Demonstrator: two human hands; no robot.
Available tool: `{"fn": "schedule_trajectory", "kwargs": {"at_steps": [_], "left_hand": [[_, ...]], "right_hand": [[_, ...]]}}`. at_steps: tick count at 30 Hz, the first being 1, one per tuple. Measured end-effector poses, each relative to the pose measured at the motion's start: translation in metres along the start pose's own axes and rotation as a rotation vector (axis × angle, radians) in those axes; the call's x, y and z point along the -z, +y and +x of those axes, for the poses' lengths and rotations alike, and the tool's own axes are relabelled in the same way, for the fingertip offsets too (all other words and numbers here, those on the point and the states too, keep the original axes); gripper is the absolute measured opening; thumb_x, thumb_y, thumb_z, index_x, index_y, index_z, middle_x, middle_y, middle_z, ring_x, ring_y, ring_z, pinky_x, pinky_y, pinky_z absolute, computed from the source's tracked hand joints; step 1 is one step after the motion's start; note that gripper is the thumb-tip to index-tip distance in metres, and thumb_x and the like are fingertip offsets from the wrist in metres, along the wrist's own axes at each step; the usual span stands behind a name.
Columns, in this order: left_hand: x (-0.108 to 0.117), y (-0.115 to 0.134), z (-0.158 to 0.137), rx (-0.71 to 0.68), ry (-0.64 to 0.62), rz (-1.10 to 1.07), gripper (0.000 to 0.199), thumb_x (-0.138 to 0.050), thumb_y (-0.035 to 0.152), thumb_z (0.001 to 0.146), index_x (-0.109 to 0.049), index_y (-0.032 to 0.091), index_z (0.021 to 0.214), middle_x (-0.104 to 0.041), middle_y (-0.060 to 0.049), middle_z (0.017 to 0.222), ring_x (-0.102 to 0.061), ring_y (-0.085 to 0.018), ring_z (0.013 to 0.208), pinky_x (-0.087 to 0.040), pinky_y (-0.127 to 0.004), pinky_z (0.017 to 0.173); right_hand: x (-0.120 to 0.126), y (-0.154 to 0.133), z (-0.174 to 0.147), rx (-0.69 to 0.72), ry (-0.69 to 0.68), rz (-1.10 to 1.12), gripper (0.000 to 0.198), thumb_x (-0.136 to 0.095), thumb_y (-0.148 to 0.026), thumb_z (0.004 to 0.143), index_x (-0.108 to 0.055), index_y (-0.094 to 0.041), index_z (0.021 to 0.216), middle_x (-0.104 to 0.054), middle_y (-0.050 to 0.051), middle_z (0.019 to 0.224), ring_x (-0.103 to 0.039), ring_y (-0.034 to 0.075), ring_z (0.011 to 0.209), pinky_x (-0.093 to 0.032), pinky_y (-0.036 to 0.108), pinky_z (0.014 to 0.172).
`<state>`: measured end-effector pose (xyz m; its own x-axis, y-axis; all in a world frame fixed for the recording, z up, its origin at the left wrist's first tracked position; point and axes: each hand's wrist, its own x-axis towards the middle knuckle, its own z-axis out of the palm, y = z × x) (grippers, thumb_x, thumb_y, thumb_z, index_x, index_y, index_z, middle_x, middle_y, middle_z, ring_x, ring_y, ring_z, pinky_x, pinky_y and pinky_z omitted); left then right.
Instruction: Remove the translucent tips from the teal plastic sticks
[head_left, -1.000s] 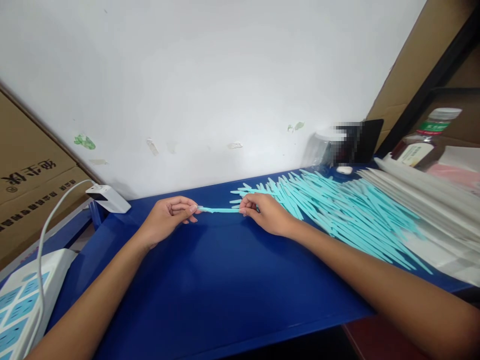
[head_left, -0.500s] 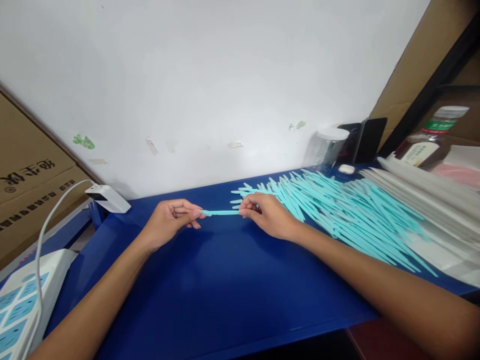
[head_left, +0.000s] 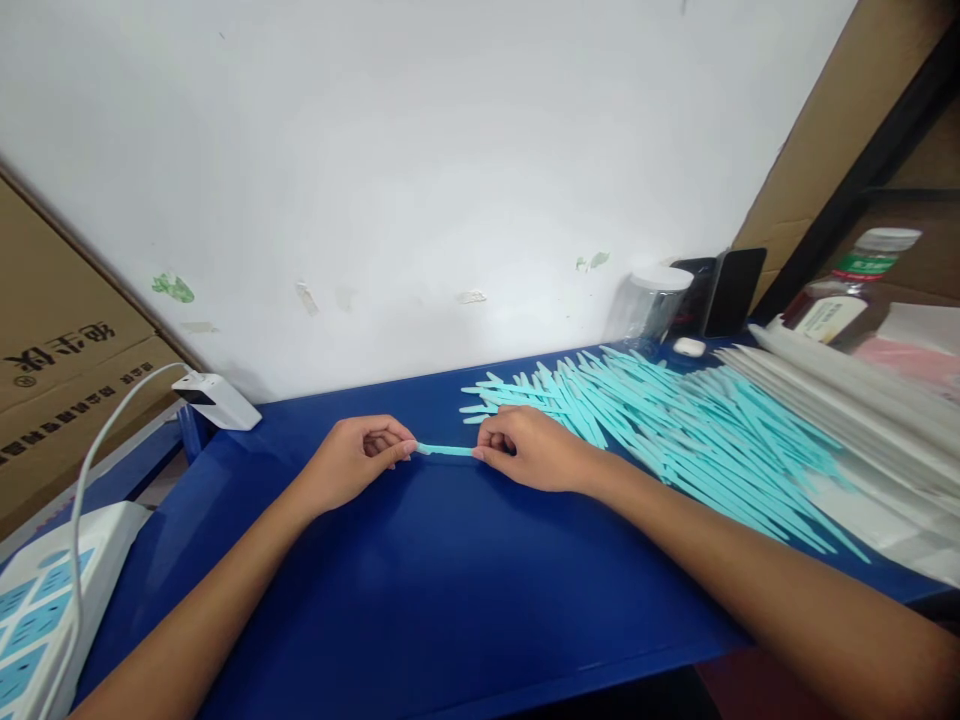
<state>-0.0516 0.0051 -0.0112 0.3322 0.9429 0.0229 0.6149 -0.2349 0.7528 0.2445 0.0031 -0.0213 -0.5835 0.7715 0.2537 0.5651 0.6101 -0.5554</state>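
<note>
A slim turquoise eyebrow razor (head_left: 450,451) lies level between my two hands, just above the blue table top. My left hand (head_left: 367,455) pinches its left end between thumb and fingers, near a paler, notched part. At the other end, my right hand (head_left: 525,445) has thumb and fingertips closed on the handle. Both tips are hidden by my fingers. Beyond and to the right of my right hand spreads a loose pile of similar turquoise razors (head_left: 675,440), many pointing toward the lower right.
The blue table (head_left: 420,600) meets a white wall behind. At left are a white charger (head_left: 225,402) with its cable, a power strip (head_left: 45,600) and a cardboard box (head_left: 67,370). A clear jar (head_left: 652,305), phones (head_left: 735,292), a bottle (head_left: 847,290) and stacked white packets (head_left: 862,410) stand right.
Both hands have come slightly lower and nearer together, still with the razor between them. My left fingers are drawn closer into the pinch. The view has shifted a little.
</note>
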Motion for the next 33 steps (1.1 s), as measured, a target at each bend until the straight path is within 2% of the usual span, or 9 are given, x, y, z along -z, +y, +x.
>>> {"fn": "schedule_trajectory", "kwargs": {"at_steps": [8, 14, 18, 20, 22, 24, 26, 28, 33], "left_hand": [[-0.009, -0.001, 0.000, -0.082, 0.035, 0.192, 0.031, -0.069, 0.053, 0.092, -0.080, 0.024, 0.096, -0.067, 0.000, 0.072, -0.052, -0.014, 0.064, -0.042, -0.025, 0.059], [-0.018, 0.002, -0.003, -0.135, 0.020, 0.211, 0.029, -0.067, 0.051, 0.095, -0.079, 0.025, 0.097, -0.066, 0.000, 0.076, -0.052, -0.014, 0.065, -0.043, -0.026, 0.060], [-0.020, 0.002, -0.003, -0.157, 0.052, 0.210, 0.029, -0.067, 0.049, 0.095, -0.077, 0.025, 0.110, -0.068, 0.000, 0.083, -0.053, -0.013, 0.063, -0.045, -0.026, 0.061], [-0.021, 0.001, -0.003, -0.168, 0.063, 0.221, 0.030, -0.068, 0.047, 0.095, -0.075, 0.026, 0.114, -0.068, 0.000, 0.085, -0.053, -0.013, 0.063, -0.046, -0.027, 0.061], [-0.021, -0.001, -0.003, -0.188, 0.070, 0.250, 0.030, -0.067, 0.047, 0.096, -0.074, 0.027, 0.116, -0.068, -0.001, 0.088, -0.054, -0.013, 0.064, -0.047, -0.027, 0.062], [-0.021, -0.002, -0.003, -0.211, 0.077, 0.279, 0.031, -0.066, 0.047, 0.096, -0.073, 0.027, 0.120, -0.069, -0.001, 0.091, -0.056, -0.014, 0.066, -0.048, -0.028, 0.063], [-0.021, -0.002, -0.004, -0.224, 0.078, 0.297, 0.034, -0.064, 0.048, 0.097, -0.071, 0.027, 0.123, -0.070, -0.002, 0.093, -0.057, -0.015, 0.067, -0.049, -0.028, 0.064], [-0.020, -0.001, -0.005, -0.225, 0.072, 0.307, 0.035, -0.063, 0.049, 0.098, -0.070, 0.027, 0.125, -0.070, -0.003, 0.095, -0.058, -0.016, 0.069, -0.049, -0.029, 0.065], [-0.019, 0.000, -0.005, -0.221, 0.064, 0.317, 0.031, -0.062, 0.046, 0.099, -0.072, 0.026, 0.120, -0.069, -0.003, 0.096, -0.058, -0.015, 0.070, -0.048, -0.029, 0.067]], "right_hand": [[-0.002, 0.001, 0.001, 0.023, -0.037, -0.038, 0.019, -0.068, -0.029, 0.096, -0.068, -0.020, 0.080, -0.068, 0.002, 0.077, -0.061, 0.017, 0.080, -0.041, 0.030, 0.068], [-0.004, -0.001, -0.001, 0.015, -0.071, -0.040, 0.022, -0.074, -0.036, 0.094, -0.066, -0.021, 0.080, -0.066, 0.001, 0.079, -0.058, 0.016, 0.079, -0.039, 0.029, 0.066], [-0.001, -0.001, 0.000, 0.027, -0.031, -0.115, 0.028, -0.075, -0.047, 0.092, -0.066, -0.021, 0.088, -0.068, 0.004, 0.087, -0.060, 0.021, 0.088, -0.044, 0.031, 0.071], [0.002, 0.003, 0.001, 0.025, 0.067, -0.215, 0.044, -0.077, -0.059, 0.086, -0.067, -0.020, 0.105, -0.070, 0.009, 0.105, -0.060, 0.027, 0.103, -0.048, 0.038, 0.085], [0.005, 0.011, 0.002, -0.028, 0.145, -0.328, 0.076, -0.075, -0.074, 0.079, -0.062, -0.018, 0.129, -0.064, 0.017, 0.131, -0.054, 0.036, 0.124, -0.043, 0.050, 0.104], [0.008, 0.022, 0.003, -0.140, 0.131, -0.408, 0.109, -0.070, -0.087, 0.071, -0.049, -0.013, 0.149, -0.049, 0.024, 0.153, -0.039, 0.046, 0.142, -0.030, 0.063, 0.116], [0.009, 0.031, 0.003, -0.249, 0.053, -0.429, 0.124, -0.062, -0.094, 0.069, -0.039, -0.010, 0.158, -0.039, 0.028, 0.161, -0.027, 0.052, 0.150, -0.022, 0.068, 0.119], [0.009, 0.034, 0.003, -0.305, 0.019, -0.425, 0.118, -0.059, -0.092, 0.075, -0.041, -0.009, 0.157, -0.043, 0.029, 0.158, -0.029, 0.052, 0.149, -0.025, 0.068, 0.117], [0.010, 0.025, 0.005, -0.262, 0.089, -0.485, 0.052, -0.067, -0.055, 0.096, -0.067, -0.013, 0.127, -0.065, 0.021, 0.128, -0.050, 0.042, 0.129, -0.044, 0.055, 0.102]]}}
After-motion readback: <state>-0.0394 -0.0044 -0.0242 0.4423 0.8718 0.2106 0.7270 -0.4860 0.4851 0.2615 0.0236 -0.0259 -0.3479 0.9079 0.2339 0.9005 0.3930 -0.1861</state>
